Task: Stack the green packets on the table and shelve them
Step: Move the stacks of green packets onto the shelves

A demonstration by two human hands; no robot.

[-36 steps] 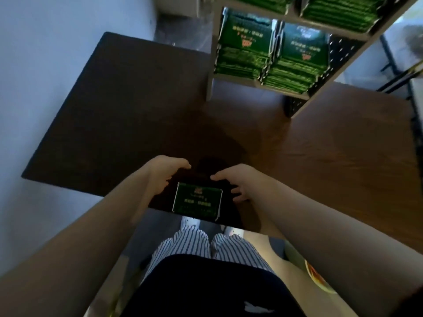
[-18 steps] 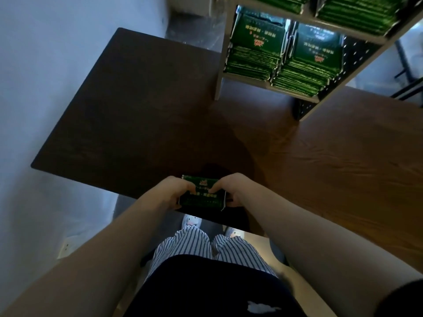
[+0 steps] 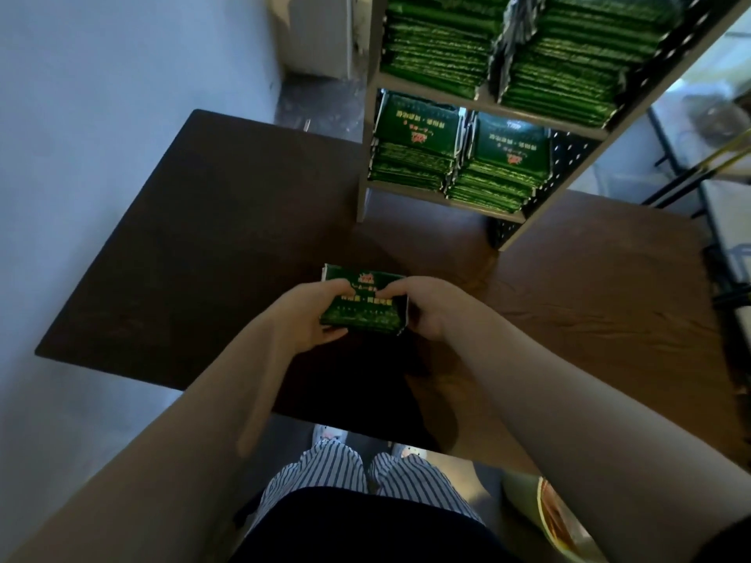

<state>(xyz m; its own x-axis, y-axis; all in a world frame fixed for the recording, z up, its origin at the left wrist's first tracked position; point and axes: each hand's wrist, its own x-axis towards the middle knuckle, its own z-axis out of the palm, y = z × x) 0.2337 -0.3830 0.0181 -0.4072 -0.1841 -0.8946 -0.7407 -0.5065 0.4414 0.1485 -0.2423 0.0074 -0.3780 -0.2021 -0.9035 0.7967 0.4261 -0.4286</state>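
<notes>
Left hand (image 3: 313,314): I see it clamped on the left end of the stack, thumb laid across the top face and the fingers (image 3: 333,333) curled underneath, pinching the packets between them.
Right hand (image 3: 422,306): it mirrors the left on the right end, thumb pressed on the top face beside the printing, its other fingers (image 3: 420,319) bent round the edge.
Forearms: both reach forward from the bottom corners of my view and converge on the stack, wrists roughly level, thumb tips near each other but apart.
Stack of green packets (image 3: 363,308): held between both hands over the near middle of the counter, top face up and label readable. I cannot tell whether its underside touches the wood.
Counter (image 3: 203,258): dark brown, lighter wood grain showing on the right.
Shelf unit (image 3: 367,136): stands at the far side of the counter, well apart from the hands.
Shelved packets (image 3: 414,156): more green packets in two piles side by side on the lower shelf, two more piles on the shelf above.
Striped trousers (image 3: 325,469): visible below the counter's near edge.
</notes>
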